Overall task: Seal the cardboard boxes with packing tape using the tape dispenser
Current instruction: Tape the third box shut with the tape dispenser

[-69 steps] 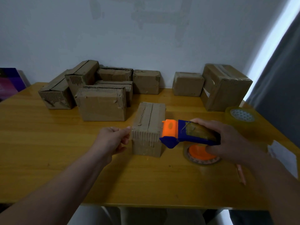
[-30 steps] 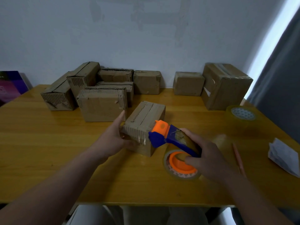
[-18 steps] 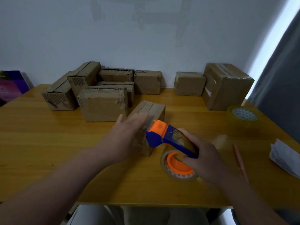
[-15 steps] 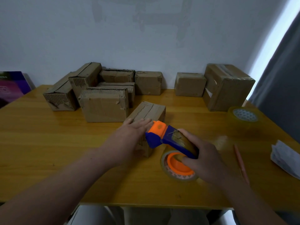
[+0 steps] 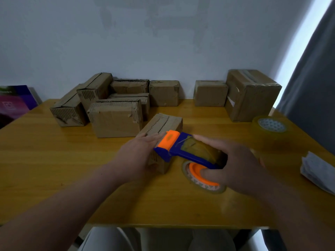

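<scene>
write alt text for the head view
A right hand holds a blue and orange tape dispenser at the near end of a small cardboard box, which the left hand presses down on a wooden table; more boxes line the wall.

Dim and bluish-grey all over. The one bright source is a strip of daylight at the upper right, beside the curtain [image 5: 315, 87]; it fades leftward over the wall [image 5: 126, 42]. The table [image 5: 45, 160] shows a dull sheen. The right hand [image 5: 241, 165], round the tape dispenser [image 5: 178, 151], reads dark and shadowed; the left hand [image 5: 137, 156] is paler. Both hands look soft-edged. The wide lens bows the table's near edge and leans the curtain.
</scene>
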